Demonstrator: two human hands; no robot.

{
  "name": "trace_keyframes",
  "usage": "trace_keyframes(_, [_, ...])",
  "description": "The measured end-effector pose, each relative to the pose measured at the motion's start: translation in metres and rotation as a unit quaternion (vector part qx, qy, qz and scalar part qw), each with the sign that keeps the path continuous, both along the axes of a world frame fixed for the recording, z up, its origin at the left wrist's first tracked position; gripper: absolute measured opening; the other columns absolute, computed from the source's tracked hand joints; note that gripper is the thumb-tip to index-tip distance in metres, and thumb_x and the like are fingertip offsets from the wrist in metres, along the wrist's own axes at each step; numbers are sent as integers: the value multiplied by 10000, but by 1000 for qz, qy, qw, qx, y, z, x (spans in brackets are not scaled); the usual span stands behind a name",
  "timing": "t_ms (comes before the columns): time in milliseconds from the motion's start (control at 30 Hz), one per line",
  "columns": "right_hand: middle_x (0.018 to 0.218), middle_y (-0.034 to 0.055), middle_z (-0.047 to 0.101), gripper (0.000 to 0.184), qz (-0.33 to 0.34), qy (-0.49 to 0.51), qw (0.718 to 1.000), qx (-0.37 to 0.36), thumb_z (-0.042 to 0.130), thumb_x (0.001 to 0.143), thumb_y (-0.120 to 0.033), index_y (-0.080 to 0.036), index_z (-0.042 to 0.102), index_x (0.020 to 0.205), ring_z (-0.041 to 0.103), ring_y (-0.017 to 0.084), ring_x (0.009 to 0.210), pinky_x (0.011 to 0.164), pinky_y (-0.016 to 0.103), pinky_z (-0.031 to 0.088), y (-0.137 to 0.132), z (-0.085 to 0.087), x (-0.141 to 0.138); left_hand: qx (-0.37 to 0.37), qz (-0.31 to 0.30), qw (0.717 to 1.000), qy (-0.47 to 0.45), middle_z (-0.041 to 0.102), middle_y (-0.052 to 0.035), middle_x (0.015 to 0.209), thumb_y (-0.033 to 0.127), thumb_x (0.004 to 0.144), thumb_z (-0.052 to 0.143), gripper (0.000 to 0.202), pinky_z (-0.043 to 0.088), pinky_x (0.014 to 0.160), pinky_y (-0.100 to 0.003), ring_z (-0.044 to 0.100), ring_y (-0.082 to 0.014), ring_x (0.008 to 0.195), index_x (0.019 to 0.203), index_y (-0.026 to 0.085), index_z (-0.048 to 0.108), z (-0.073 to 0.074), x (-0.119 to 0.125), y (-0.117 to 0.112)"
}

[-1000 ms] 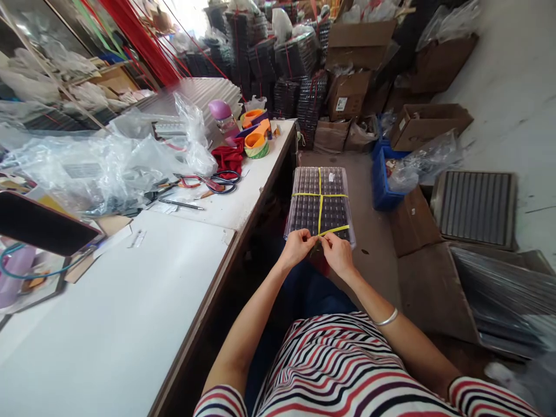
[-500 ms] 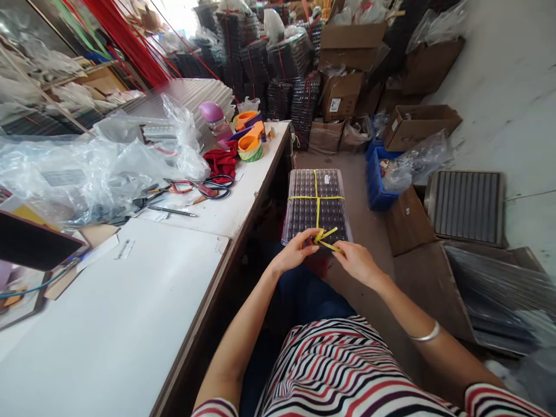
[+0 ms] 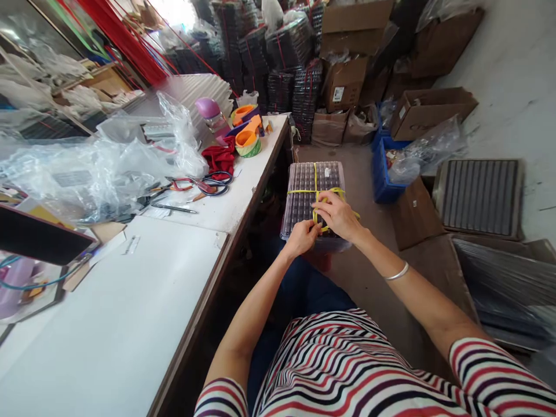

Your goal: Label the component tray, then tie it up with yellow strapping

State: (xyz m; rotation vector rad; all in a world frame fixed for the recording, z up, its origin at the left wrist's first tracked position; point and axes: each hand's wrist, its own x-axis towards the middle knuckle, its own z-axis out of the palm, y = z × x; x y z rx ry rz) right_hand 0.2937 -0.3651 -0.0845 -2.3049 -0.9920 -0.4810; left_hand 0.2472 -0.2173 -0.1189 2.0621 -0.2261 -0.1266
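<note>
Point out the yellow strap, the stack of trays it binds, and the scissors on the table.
yellow strap [image 3: 304, 191], head view, left run of the crosswise band.
stack of trays [image 3: 301, 209], head view, clear top left of the hands.
scissors [image 3: 214, 182], head view, the handles.

Both my arms reach forward and down, bare to the striped sleeves. My left hand [image 3: 303, 237] is curled, fingers pinched together; my right hand [image 3: 337, 215], just beyond it, bends at the wrist with fingers hooked closed.

My left grip [image 3: 303, 237] and right grip [image 3: 337, 215] pinch the yellow strap [image 3: 315, 179] on the tray stack [image 3: 304, 200]; the desk [image 3: 130, 313] lies left of them.
</note>
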Motion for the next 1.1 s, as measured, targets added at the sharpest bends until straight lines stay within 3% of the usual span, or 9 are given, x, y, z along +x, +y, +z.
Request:
trace_keyframes(67, [1172, 106, 517, 246, -54, 2, 995, 84, 433, 897, -162, -180, 578, 1094, 554, 213, 928, 863, 368, 452, 2, -9, -7, -30, 21, 999, 14, 550, 12, 589, 345, 916, 345, 284, 405, 580, -246, 540, -131, 552, 742, 176, 494, -6, 4, 3])
trace_keyframes(167, [1096, 95, 577, 238, -83, 58, 984, 146, 432, 891, -173, -181, 551, 1097, 578, 216, 939, 808, 337, 476, 1, -23, -29, -74, 30, 996, 29, 529, 53, 564, 360, 929, 336, 199, 403, 532, -217, 555, -114, 505, 885, 193, 434, -12, 9, 6])
trace_keyframes(300, [952, 59, 614, 153, -60, 159, 976, 137, 514, 852, -229, -187, 565, 990, 596, 182, 725, 673, 301, 480, 6, -40, -50, -105, 41, 993, 28, 476, 91, 526, 400, 902, 427, 212, 393, 499, -194, 534, -100, 471, 972, 203, 387, -16, 13, 6])
trace_keyframes(500, [793, 44, 574, 100, -137, 195, 964, 115, 518, 818, -233, -186, 590, 766, 550, 167, 666, 633, 283, 430, 13, -43, -43, -111, 61, 992, -22, 540, 51, 632, 319, 934, 368, 215, 446, 577, -224, 560, -109, 579, 1106, 196, 332, -20, -1, 5])
trace_keyframes(633, [656, 19, 572, 116, -146, 235, 957, 84, 531, 762, -188, -186, 590, 663, 519, 150, 572, 557, 265, 393, 8, -42, -33, -65, 30, 994, -78, 602, -6, 842, 116, 818, 527, 278, 461, 744, -268, 572, -136, 804, 1071, 203, 447, -19, -17, 4])
trace_keyframes(733, [597, 6, 581, 128, -124, 266, 954, 60, 543, 765, -194, -183, 594, 648, 521, 140, 521, 512, 250, 380, 4, -40, -33, -15, 49, 991, -121, 594, -33, 906, 14, 754, 523, 286, 443, 789, -301, 530, -168, 881, 976, 193, 542, -20, -22, 1])
trace_keyframes(933, [669, 2, 616, 117, -48, 288, 957, 7, 500, 810, -178, -171, 615, 793, 554, 121, 509, 520, 232, 421, -5, -33, -36, 74, 71, 979, -175, 569, -50, 894, 53, 832, 460, 189, 412, 794, -322, 469, -185, 875, 837, 187, 593, -24, -23, -3])
trace_keyframes(1100, [836, 58, 601, 202, -19, 235, 970, -54, 475, 732, -52, -158, 622, 822, 566, 168, 723, 663, 269, 418, -5, -34, -27, 150, 96, 970, -165, 500, -52, 885, 98, 804, 505, 101, 401, 761, -327, 437, -195, 847, 773, 178, 559, -20, -26, -8])
